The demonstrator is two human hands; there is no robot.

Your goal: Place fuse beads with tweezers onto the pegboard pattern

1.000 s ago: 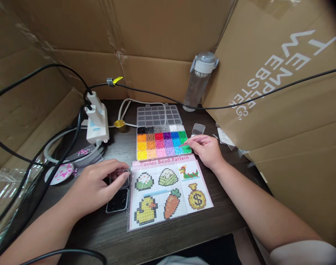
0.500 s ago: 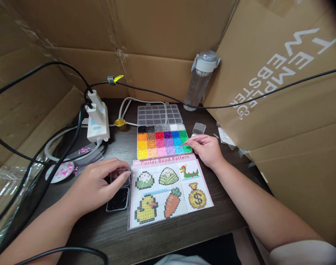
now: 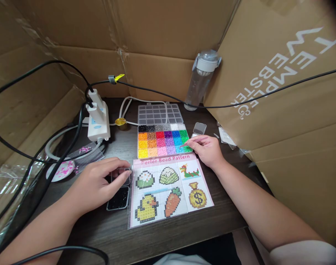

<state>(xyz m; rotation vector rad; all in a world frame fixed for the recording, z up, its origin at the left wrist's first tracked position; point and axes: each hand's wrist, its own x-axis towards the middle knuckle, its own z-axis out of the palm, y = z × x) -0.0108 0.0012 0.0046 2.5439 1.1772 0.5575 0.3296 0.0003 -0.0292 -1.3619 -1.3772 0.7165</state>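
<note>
My right hand (image 3: 208,151) grips pink tweezers (image 3: 195,140). Their tips point down at the light blue beads in the bead box (image 3: 163,159), whose compartments hold many colours. My left hand (image 3: 107,180) rests beside the left edge of the pattern sheet (image 3: 168,214), thumb and forefinger apart, the other fingers curled under and partly hidden. It partly covers the clear lid (image 3: 125,179) of a small case (image 3: 118,198) of black beads. A clear pegboard lies over the sheet, which shows a duck, a carrot, a money bag and other pixel pictures.
A white power strip (image 3: 99,129) with black cables stands at left, near a gold tape roll (image 3: 121,124). A water bottle (image 3: 200,81) stands at the back. A small clear case (image 3: 199,128) lies beyond my right hand. Cardboard walls (image 3: 162,73) surround the desk.
The view has shifted very slightly. Both hands and the tweezers stay in nearly the same places, with the tips still at the light blue beads.
</note>
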